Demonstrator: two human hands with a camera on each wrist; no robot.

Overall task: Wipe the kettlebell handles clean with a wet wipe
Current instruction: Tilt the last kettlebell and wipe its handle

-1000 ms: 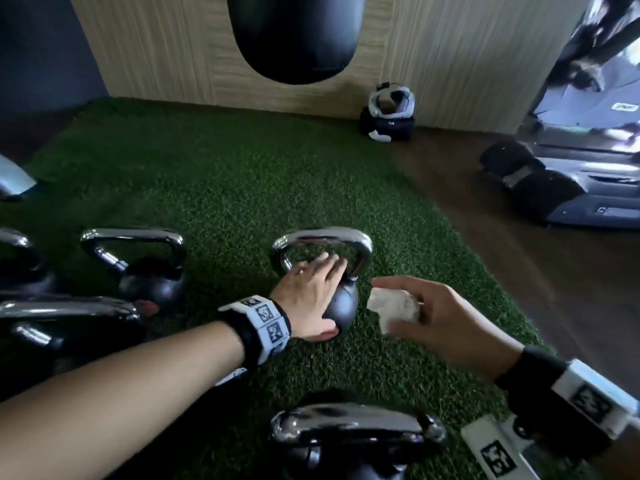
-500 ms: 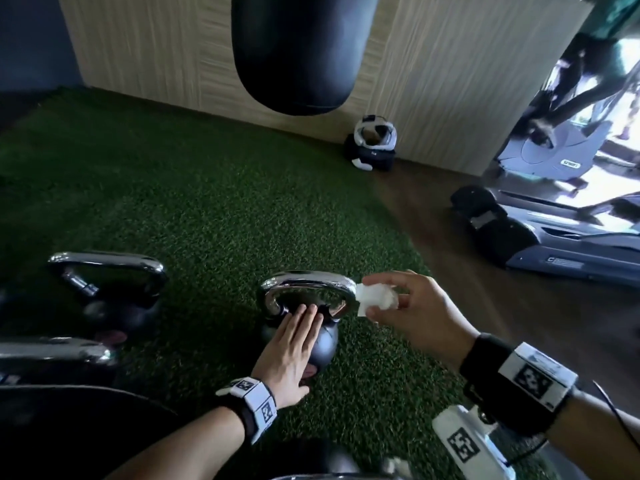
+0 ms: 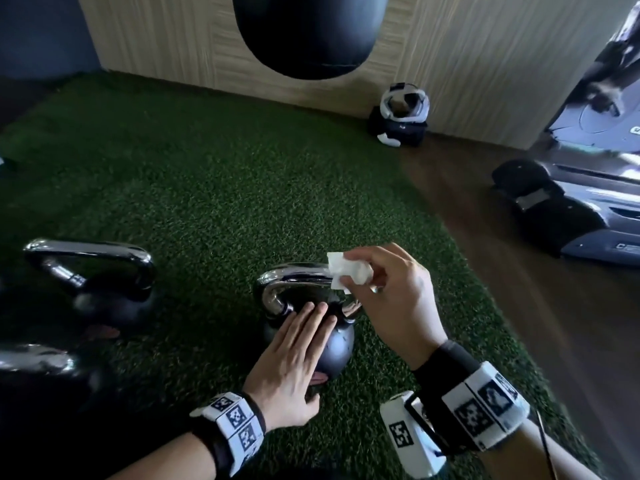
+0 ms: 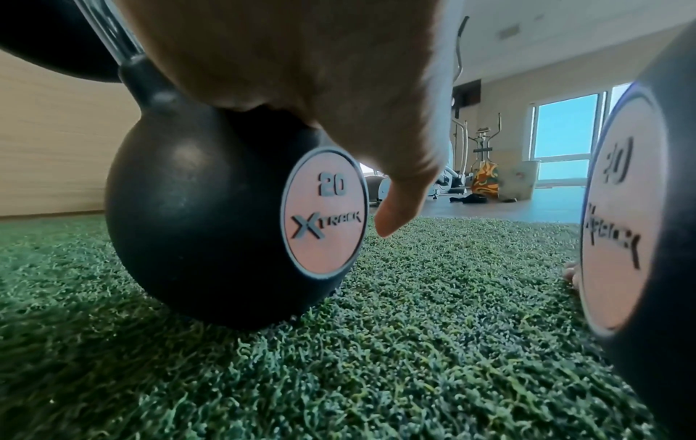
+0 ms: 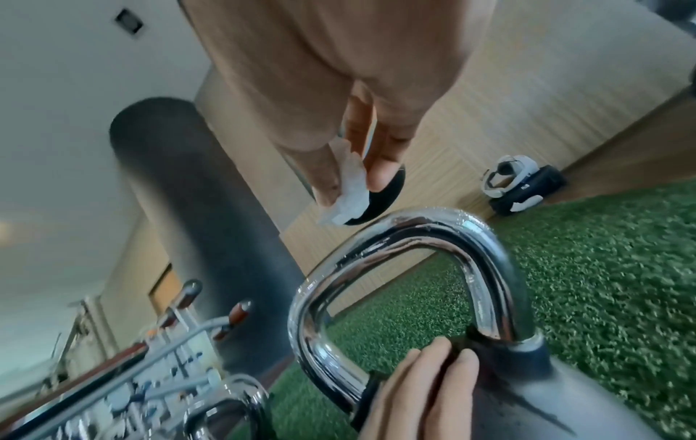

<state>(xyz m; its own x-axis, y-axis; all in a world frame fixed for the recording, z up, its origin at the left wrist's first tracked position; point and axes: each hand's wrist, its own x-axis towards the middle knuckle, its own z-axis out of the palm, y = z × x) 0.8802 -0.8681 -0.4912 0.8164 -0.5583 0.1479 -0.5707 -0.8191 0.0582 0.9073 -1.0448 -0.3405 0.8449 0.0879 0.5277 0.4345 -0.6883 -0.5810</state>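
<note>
Punching bag (image 3: 308,32): black, hanging above the far edge of the turf, in front of the wood-panelled wall.

Turf (image 3: 207,188): green artificial grass mat on the floor; bears all the kettlebells.

Exercise machine (image 3: 571,202): dark, on the brown floor to the right of the turf.

Kettlebell (image 3: 332,344): black ball with chrome handle (image 3: 294,275), upright on the turf in the near centre; round plate on its side reads "20".

Other kettlebells: one (image 3: 100,282) to the left with chrome handle, another (image 3: 38,365) nearer at the left edge, one (image 4: 640,238) close beside in the left wrist view.

Headgear (image 3: 403,109): white and black, on a dark bag by the wall.

Left hand (image 3: 294,362): fingers straight and together, laid flat on top of the ball at the base of the handle.

Right hand (image 3: 391,296): fingertips pinching the wipe, held at the handle's top right.

Wipe (image 3: 346,271): white, crumpled, at the top right of the handle; contact cannot be told.
</note>
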